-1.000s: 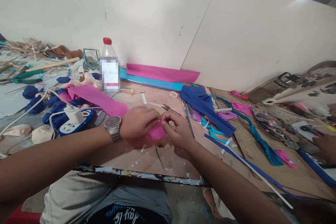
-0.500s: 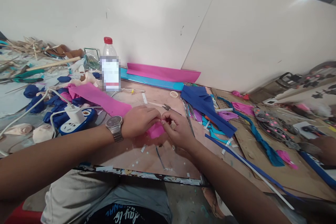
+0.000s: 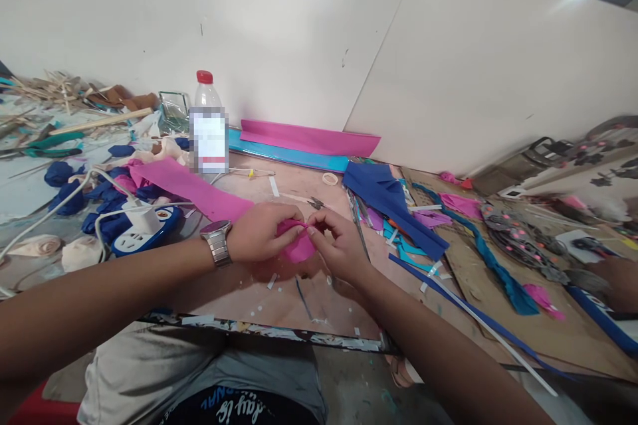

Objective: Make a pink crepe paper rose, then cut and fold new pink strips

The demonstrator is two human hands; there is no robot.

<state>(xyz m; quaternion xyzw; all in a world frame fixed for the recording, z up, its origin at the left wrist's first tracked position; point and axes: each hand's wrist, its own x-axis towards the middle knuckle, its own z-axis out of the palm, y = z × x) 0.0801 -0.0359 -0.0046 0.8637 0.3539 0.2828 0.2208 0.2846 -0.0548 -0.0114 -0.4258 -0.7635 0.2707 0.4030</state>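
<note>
Both hands pinch one pink strip of crepe paper [image 3: 300, 249] just above the middle of the table. My left hand [image 3: 262, 231], with a metal watch on its wrist, grips it between thumb and fingers. From the other side my right hand [image 3: 336, 242] holds the gathered top edge in a thumb-and-finger pinch, its fingertips meeting the left ones. A flap of the paper hangs below the fingers. Leftward, behind my left hand, a long pink strip [image 3: 194, 189] stretches across the table; whether it joins the held piece is hidden.
A red-capped bottle [image 3: 205, 89] stands behind a blurred screen. Left lie a power strip [image 3: 144, 232], white cables and dark blue crumpled pieces [image 3: 107, 219]. Small snips [image 3: 316, 202] and a tape roll [image 3: 329, 178] lie beyond my hands. Blue strips [image 3: 399, 206] and cardboard [image 3: 498, 292] are right.
My left hand has rolled so its thumb now shows along the paper's top edge. More of the pink paper is visible between the hands. My right hand stays nearly in place.
</note>
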